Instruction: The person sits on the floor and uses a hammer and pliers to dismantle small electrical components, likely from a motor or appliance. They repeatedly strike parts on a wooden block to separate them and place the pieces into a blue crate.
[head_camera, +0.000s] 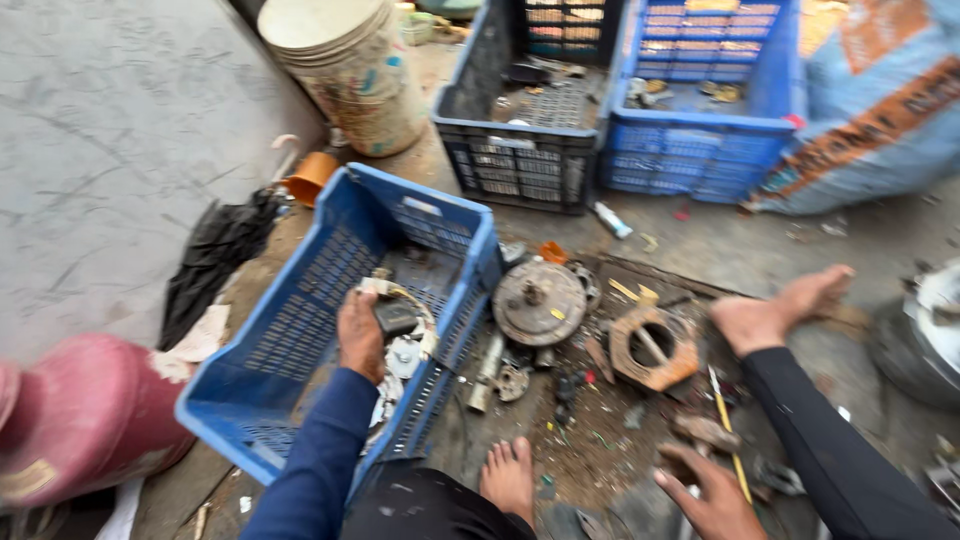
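In the head view, the person is sitting on the dirty concrete floor (720, 245) with a bare foot (508, 478) stretched out in front. The left hand (360, 335), in a dark blue sleeve, is reaching into the tilted blue plastic crate (300, 330) and is grasping a whitish ring-shaped metal part with a dark block on it (398, 320), the fingers closed around its left edge; this part is lying half inside the crate, against its right wall. The right hand (715, 495) is at the bottom of the picture, with the fingers spread and released, holding nothing, and it is hovering just beside a thin yellow stick (730, 440) that is lying on the floor. Another hand in a black sleeve (775, 312), belonging to a co-worker on the right side, is resting flat on the floor near a rusty orange square metal frame with a round hole (655, 348). Between the crate and this frame a round grey rusty metal disc (540, 302) is lying, and below it there are a short grey metal tube (485, 370) and small scrap pieces. Further away, a dark blue plastic crate (520, 165) and a bright blue plastic crate (700, 150) are standing side by side, and a dirty white plastic bucket (350, 70) is standing left of them. A pink rounded container (85, 420) is lying at the left edge, well apart from the hands.
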